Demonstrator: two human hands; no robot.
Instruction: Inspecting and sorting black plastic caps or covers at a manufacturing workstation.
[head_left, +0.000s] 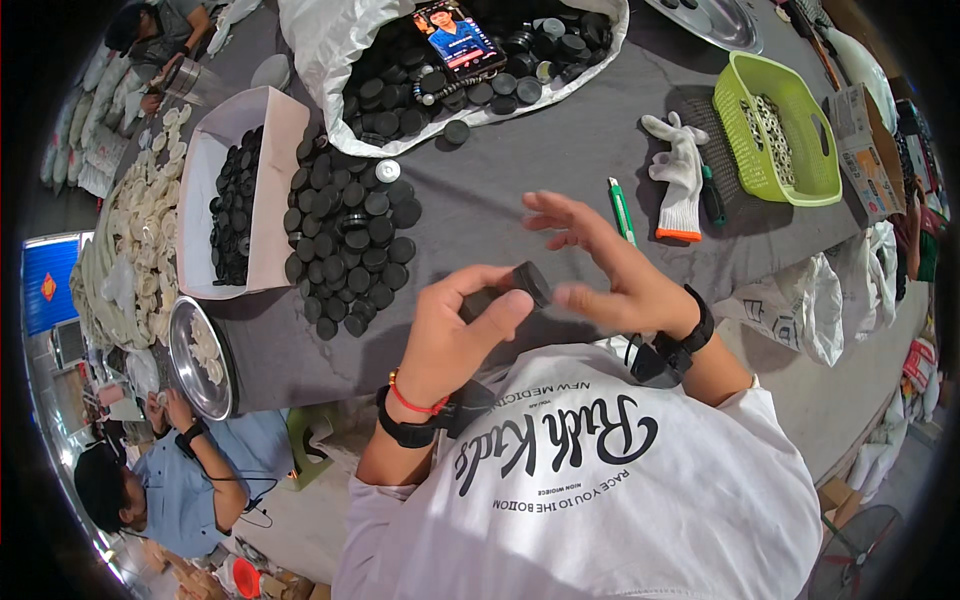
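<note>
Holding a black cap [527, 283] at the centre of the frame, my left hand [455, 335] has its thumb and fingers curled shut around it, the thumb tip pressed on the cap's near edge. My right hand [610, 270] sits just beside it on the right, its fingers spread wide and fanned up; only the thumb and a lower finger meet the cap's right side, so I read that hand as mostly open, touching rather than gripping. Both wrists carry black bands, and the left one also a red cord.

I hold the cap above the near edge of the grey bench [540, 180]. Left of centre, a loose pile of caps [350, 245] lies on the bench, a single silver disc among them, touching a white box [255, 190] that also holds black caps. At the top, a white sack [340, 50] lies open with more caps and a phone [458, 38] resting on them. Right of my hands I see a green cutter [621, 210], then a white glove [678, 175], then a green basket [778, 125] with small metal parts inside. A steel bowl [195, 360] sits at the left bench edge, and a person in a blue shirt [180, 480] is at the lower left.
</note>
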